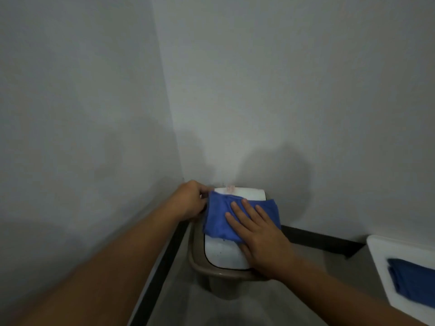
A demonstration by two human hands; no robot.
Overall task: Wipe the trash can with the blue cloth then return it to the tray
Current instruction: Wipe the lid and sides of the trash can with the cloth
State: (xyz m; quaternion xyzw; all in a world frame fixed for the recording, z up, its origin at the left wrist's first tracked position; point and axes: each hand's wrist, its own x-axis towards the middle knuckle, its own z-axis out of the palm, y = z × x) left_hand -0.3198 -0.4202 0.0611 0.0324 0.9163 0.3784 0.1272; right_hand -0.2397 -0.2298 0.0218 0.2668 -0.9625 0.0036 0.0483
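Trash can [213,270]: in the wall corner, white lid on a taupe body.
Blue cloth [223,215]: spread across the lid's far half.
Right hand [261,238]: flat on the cloth, fingers extended, slightly apart.
Left hand [190,200]: at the lid's left edge, fingers curled; whether they pinch cloth or lid is unclear.
Tray [376,250]: white, on the floor to the right, well apart, holding another blue cloth [414,281].
Baseboard [317,238]: dark, behind the can.

Trash can [211,271] wedged in corner, walls [94,114] seemingly touching behind, left.

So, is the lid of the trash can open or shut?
Shut: the white lid lies flat within the trash can's brown rim, under the blue cloth.
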